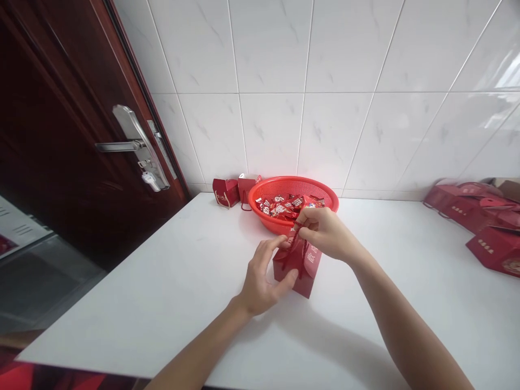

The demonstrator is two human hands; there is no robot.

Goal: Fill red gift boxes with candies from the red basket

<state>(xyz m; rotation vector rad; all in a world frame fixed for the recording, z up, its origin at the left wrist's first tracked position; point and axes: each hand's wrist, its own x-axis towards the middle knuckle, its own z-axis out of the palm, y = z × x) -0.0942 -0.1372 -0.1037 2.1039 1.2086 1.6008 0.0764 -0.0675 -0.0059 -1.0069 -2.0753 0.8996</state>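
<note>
A small dark red gift box with gold lettering and a cord handle is in front of me on the white table. My right hand pinches the red cord handle at the top of the box. Around the box's left side, my left hand has its thumb and fingers spread apart, close to the box. Whether its fingertips touch the box is hard to tell. Just behind the box stands a red plastic basket holding many red-wrapped candies, partly hidden by my right hand.
Two small red boxes, one closed and one with its top up, stand by the tiled wall left of the basket. Several red boxes are piled at the right. A dark wooden door with a metal handle is at the left.
</note>
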